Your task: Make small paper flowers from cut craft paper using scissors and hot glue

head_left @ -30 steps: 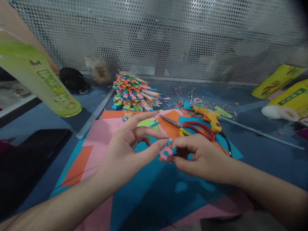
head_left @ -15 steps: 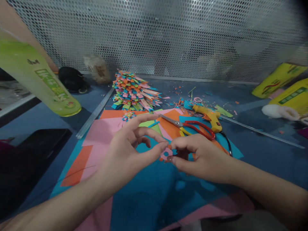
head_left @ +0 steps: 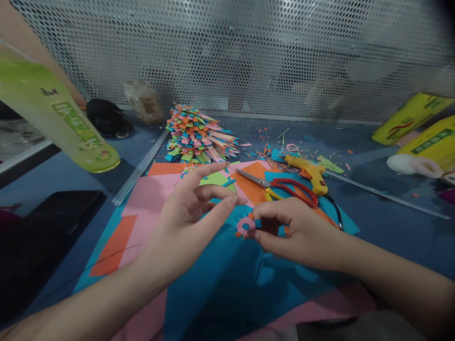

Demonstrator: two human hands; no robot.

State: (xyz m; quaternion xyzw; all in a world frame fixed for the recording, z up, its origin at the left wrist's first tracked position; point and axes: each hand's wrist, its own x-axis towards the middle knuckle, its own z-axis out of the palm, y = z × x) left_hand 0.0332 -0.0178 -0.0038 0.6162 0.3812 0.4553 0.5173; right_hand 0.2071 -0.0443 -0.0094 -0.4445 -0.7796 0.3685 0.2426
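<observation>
Between the thumb and fingers of my right hand is a small paper flower, pink with a blue centre and orange and blue petal tips. Just left of it, my left hand hovers with thumb and fingers apart, holding nothing. Both hands are over coloured paper sheets in blue, pink, orange and green. Scissors with red and yellow handles lie beyond my right hand. A second paper flower sits behind my left hand, partly hidden by it.
A cone of layered paper strips stands at the back. Paper scraps and a yellow glue gun lie right of it. Clear glue sticks flank the sheets. A green bottle and a black phone-like slab are at left, yellow packs at right.
My left thumb and fingers have come off the paper flower and shifted slightly up and left. My right hand keeps its pinch on the flower in nearly the same place.
</observation>
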